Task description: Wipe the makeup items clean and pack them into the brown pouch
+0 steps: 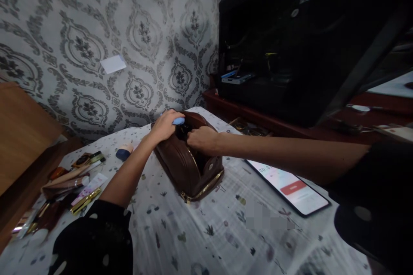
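Note:
A brown cosmetic bag (pixel 180 163) with gold zips stands unzipped on a patterned white cloth. My left hand (pixel 165 125) is closed over its far left rim. A light-blue object (pixel 178 120), of a kind I cannot make out, shows at the fingers of that hand. My right hand (pixel 202 139) reaches into the bag's mouth with fingers curled. Something dark is near those fingertips; whether they grip it is hidden. Just right of the bag, partly under my right forearm, lies a phone (pixel 290 189) with a lit screen.
Several cosmetics, including a gold tube (pixel 85 201), lie at the left edge of the cloth (pixel 193 240). A small dark-blue and pale item (pixel 124 152) sits beyond my left forearm. A large black screen (pixel 274 51) stands on a red-brown cabinet (pixel 232 105) at right; a patterned wall is behind.

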`<control>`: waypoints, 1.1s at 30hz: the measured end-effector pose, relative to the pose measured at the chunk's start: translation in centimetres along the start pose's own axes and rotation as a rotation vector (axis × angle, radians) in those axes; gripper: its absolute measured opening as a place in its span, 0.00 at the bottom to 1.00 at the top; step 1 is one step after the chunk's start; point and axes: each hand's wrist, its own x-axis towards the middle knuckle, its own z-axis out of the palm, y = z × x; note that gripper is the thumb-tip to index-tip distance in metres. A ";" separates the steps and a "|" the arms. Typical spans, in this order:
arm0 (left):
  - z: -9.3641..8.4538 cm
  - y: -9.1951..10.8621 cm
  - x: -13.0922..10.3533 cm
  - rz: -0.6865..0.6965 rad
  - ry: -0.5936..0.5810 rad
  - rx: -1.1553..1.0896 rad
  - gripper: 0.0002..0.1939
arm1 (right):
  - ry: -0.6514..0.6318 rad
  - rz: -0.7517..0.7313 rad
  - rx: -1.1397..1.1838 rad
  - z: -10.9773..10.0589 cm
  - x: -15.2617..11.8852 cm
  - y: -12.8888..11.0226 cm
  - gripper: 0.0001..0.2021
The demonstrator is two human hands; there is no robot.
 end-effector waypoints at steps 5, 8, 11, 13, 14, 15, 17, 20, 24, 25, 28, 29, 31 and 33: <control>-1.7 0.3 -0.7 -0.067 0.251 -0.192 0.26 | -0.005 0.021 0.048 -0.5 -0.2 0.0 0.13; -3.0 0.8 -2.1 -0.147 0.433 -0.329 0.23 | 0.011 0.024 0.085 -0.8 -0.4 0.0 0.12; -3.8 1.3 -4.3 -0.229 0.517 -0.428 0.20 | 0.026 0.033 0.095 -1.1 -0.6 0.0 0.14; -3.9 1.6 -5.9 -0.278 0.533 -0.460 0.18 | 0.026 0.045 0.097 -1.3 -0.7 0.0 0.14; -3.9 1.8 -6.6 -0.303 0.539 -0.464 0.17 | 0.022 0.051 0.100 -1.4 -0.8 -0.1 0.14; -3.8 2.0 -7.4 -0.327 0.544 -0.465 0.17 | 0.017 0.057 0.105 -1.6 -0.8 -0.1 0.13; -3.6 2.4 -8.9 -0.374 0.538 -0.467 0.16 | 0.013 0.063 0.114 -1.7 -0.9 -0.2 0.13; -3.4 2.9 -10.8 -0.440 0.510 -0.461 0.16 | 0.011 0.058 0.121 -1.6 -0.8 -0.2 0.13; -3.4 3.6 -13.6 -0.437 0.474 -0.375 0.16 | 0.038 0.028 0.135 -1.4 -0.6 0.4 0.14; -3.4 3.7 -14.3 -0.436 0.465 -0.353 0.16 | 0.050 -0.001 0.153 -1.5 -0.7 0.6 0.14; -3.0 3.7 -17.0 -0.479 0.433 -0.319 0.16 | 0.136 -0.161 0.287 -2.2 -1.1 1.6 0.15; -2.7 3.6 -18.0 -0.503 0.421 -0.320 0.16 | 0.196 -0.205 0.352 -2.5 -1.4 2.0 0.16; -2.1 3.3 -19.9 -0.563 0.382 -0.340 0.17 | 0.337 -0.225 0.484 -3.2 -2.1 2.6 0.16; -1.3 2.9 -21.8 -0.632 0.343 -0.360 0.17 | 0.446 -0.190 0.601 -3.7 -3.0 3.1 0.16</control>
